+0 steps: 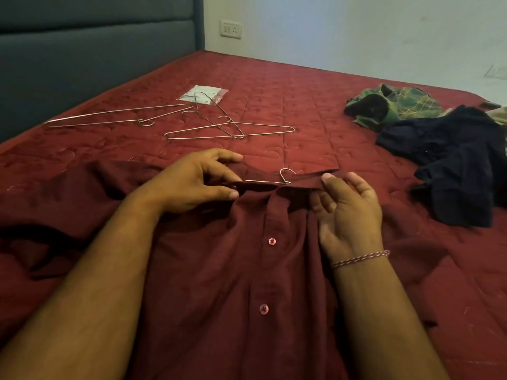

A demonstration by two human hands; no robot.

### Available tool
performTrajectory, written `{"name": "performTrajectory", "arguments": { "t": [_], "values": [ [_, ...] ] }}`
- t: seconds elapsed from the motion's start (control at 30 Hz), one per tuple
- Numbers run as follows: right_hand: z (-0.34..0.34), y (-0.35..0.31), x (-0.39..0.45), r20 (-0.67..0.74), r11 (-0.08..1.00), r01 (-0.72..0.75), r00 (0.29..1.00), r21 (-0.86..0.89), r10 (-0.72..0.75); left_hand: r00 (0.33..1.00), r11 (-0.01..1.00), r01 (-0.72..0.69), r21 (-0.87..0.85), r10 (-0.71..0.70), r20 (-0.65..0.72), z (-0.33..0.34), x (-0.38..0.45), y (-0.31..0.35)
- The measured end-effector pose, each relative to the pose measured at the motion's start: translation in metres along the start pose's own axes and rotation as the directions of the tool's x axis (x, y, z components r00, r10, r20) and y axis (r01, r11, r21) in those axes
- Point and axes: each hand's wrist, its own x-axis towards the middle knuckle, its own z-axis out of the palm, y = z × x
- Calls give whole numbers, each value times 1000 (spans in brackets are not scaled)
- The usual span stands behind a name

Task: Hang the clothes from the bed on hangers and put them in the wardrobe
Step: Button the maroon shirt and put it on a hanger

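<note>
Now, from the head view, a maroon shirt (247, 270) lies front-up on the bed (315, 105), a wire hanger (277, 180) inside its collar. Left hand (192, 182) and right hand (348, 212) each pinch the collar. Spare hangers (208, 124) lie beyond.

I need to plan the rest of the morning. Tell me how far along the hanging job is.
Done: nothing finished; no wardrobe is in view.
In hand: a wire hanger sits inside the maroon shirt, hook out at the collar, which the left hand and right hand pinch.
Left: the green shirt, the dark garment, and the spare hangers.
</note>
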Motion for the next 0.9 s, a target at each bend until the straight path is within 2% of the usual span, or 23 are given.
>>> {"name": "performTrajectory", "arguments": {
  "t": [0.03,0.1,0.2,0.3,0.37,0.43,0.5,0.6,0.77,0.9],
  "values": [
    [1,1,-1,-6,995,-51,999,89,51,1000,996,12,-91,-11,6,-2,-2,-1],
    [4,3,-3,-14,981,-106,994,162,110,995,977,-5,-213,-17,-101,-4,-5,-8],
    [4,4,-2,-54,975,-86,994,203,99,977,944,-54,-327,-17,-211,6,-2,-8],
    [2,4,0,-112,961,-45,991,274,79,964,939,-99,-328,9,-266,19,5,8],
    [2,6,0,-138,959,2,990,285,39,951,958,-79,-276,-11,-310,31,11,20],
    [4,9,-1,-149,962,87,988,260,-49,921,975,-30,-219,-58,-385,45,16,30],
    [6,13,-3,-140,962,201,974,186,-177,873,963,44,-265,-167,-459,60,18,40],
    [8,20,-6,-123,955,267,960,126,-252,829,915,115,-386,-303,-470,77,16,55],
    [7,27,-4,-76,973,135,990,189,-123,795,843,129,-522,-403,-453,88,12,69],
    [7,29,-7,62,974,227,972,4,-227,782,756,117,-644,-470,-410,88,13,74]
  ]
}}
